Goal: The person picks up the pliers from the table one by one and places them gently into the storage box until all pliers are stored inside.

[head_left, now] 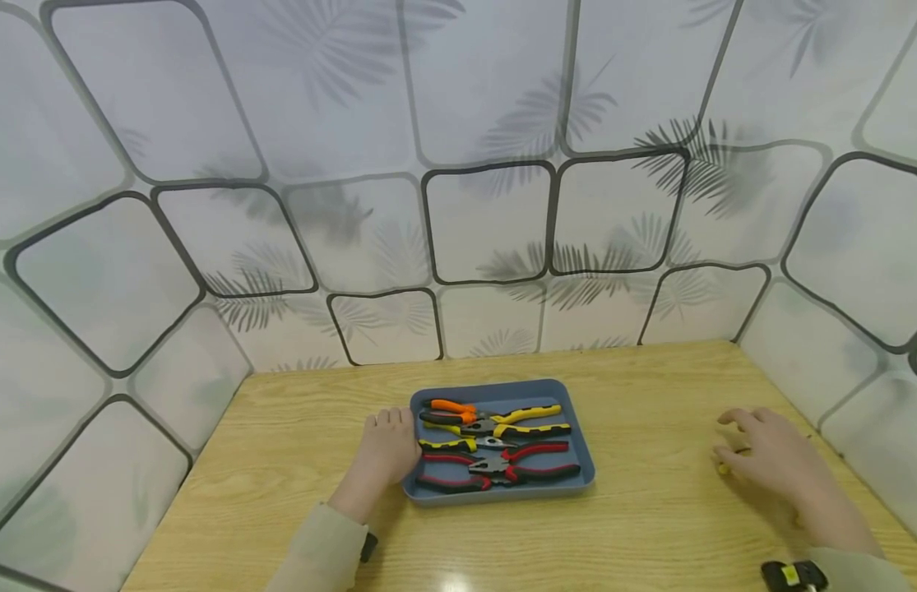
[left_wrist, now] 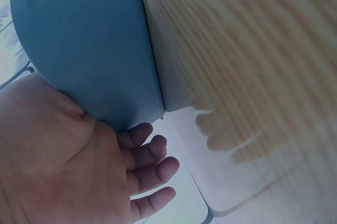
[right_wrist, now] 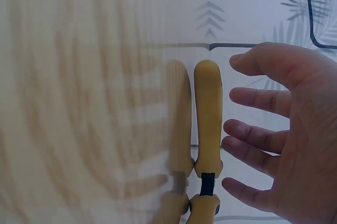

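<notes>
At the left side of a blue-grey tray [head_left: 502,495], my left hand [head_left: 390,448] holds the tray's edge. In the left wrist view the fingers [left_wrist: 150,174] lie by the tray's outer wall [left_wrist: 89,45], and the thumb is hidden behind it. Inside the tray lie several pliers: red-and-black pliers [head_left: 528,474], yellow-and-black ones [head_left: 532,431] and an orange-handled pair [head_left: 452,407]. Far to the right, my right hand [head_left: 772,452] hovers with parted, slightly bent fingers beside a yellow-handled tool [right_wrist: 208,119] with a black section. A gap shows between fingertips and handle.
The wooden table [head_left: 650,395] is bounded by a patterned back wall [head_left: 488,222] and by side walls at left and right. The right side wall [head_left: 873,386] stands close to my right hand.
</notes>
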Motion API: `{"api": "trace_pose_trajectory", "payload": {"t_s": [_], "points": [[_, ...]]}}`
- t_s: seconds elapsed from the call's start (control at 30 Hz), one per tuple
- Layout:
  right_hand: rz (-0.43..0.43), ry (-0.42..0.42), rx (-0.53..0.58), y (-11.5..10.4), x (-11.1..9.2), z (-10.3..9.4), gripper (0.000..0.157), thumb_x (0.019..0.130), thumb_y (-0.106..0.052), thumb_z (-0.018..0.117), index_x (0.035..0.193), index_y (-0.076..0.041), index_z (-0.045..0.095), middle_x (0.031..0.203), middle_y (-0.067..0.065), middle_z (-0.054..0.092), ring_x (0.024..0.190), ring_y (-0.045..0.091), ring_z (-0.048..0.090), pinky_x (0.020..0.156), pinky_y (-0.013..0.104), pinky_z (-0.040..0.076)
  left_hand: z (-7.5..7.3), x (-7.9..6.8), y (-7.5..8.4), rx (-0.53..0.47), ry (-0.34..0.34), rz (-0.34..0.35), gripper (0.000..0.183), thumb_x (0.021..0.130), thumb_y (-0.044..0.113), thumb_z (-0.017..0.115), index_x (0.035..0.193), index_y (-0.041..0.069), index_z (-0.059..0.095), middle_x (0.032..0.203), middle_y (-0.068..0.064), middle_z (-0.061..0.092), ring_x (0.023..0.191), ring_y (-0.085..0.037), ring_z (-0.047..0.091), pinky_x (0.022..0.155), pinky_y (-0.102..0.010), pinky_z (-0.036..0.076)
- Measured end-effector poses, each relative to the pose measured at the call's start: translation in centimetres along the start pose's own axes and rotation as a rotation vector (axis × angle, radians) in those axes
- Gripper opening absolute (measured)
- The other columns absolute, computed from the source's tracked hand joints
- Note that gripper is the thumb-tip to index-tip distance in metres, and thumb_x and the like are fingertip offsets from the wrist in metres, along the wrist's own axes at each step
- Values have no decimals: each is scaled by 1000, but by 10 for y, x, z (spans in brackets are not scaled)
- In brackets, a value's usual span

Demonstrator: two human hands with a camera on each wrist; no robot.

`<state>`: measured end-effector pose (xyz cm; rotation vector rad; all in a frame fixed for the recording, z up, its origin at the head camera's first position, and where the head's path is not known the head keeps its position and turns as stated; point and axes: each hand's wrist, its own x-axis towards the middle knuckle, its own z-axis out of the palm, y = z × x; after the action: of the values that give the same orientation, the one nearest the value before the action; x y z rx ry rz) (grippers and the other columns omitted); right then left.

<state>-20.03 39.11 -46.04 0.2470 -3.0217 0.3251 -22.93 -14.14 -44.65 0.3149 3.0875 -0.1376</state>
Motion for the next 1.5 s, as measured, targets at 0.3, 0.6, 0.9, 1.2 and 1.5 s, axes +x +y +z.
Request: {"api": "trace_pose_trajectory", "payload": {"t_s": [0.3, 0.6, 0.9, 1.2, 1.5], "points": [[37, -16, 22, 5, -7, -5, 53, 82, -44, 67, 115, -3, 58, 102, 28, 56, 86, 40, 57, 65, 51, 45, 0, 1, 1, 12, -27, -5, 40, 92, 26, 48, 118, -4, 49, 110, -19, 54, 102, -32, 52, 91, -47, 40], [79, -29, -10, 8, -11, -5, 60, 82, -51, 64, 115, -1, 57, 104, 30, 55, 86, 41, 56, 66, 52, 44, 1, 2, -1, 6, -14, -3, 40, 90, 26, 49, 117, -4, 49, 109, -20, 54, 101, -32, 52, 90, -47, 40], [124, -20, -12, 16, -14, -8, 72, 80, -56, 63, 122, 1, 52, 108, 34, 52, 87, 45, 53, 60, 53, 43, 0, 2, -1, -3, -20, 7, 42, 90, 27, 51, 117, -4, 47, 111, -20, 53, 104, -33, 50, 90, -49, 38], [160, -45, 10, 20, -21, -11, 76, 83, -59, 58, 123, 4, 49, 110, 37, 48, 91, 50, 50, 68, 60, 40, 2, 2, -2, -10, -21, -1, 44, 90, 27, 52, 119, -5, 47, 112, -21, 53, 106, -34, 50, 92, -49, 37], [163, -52, 13, 20, -22, -7, 75, 87, -59, 52, 127, 4, 46, 109, 41, 42, 91, 53, 46, 63, 60, 38, 3, 3, -1, -19, -39, -5, 46, 91, 29, 52, 121, -5, 47, 116, -22, 52, 109, -34, 49, 94, -50, 37]]}}
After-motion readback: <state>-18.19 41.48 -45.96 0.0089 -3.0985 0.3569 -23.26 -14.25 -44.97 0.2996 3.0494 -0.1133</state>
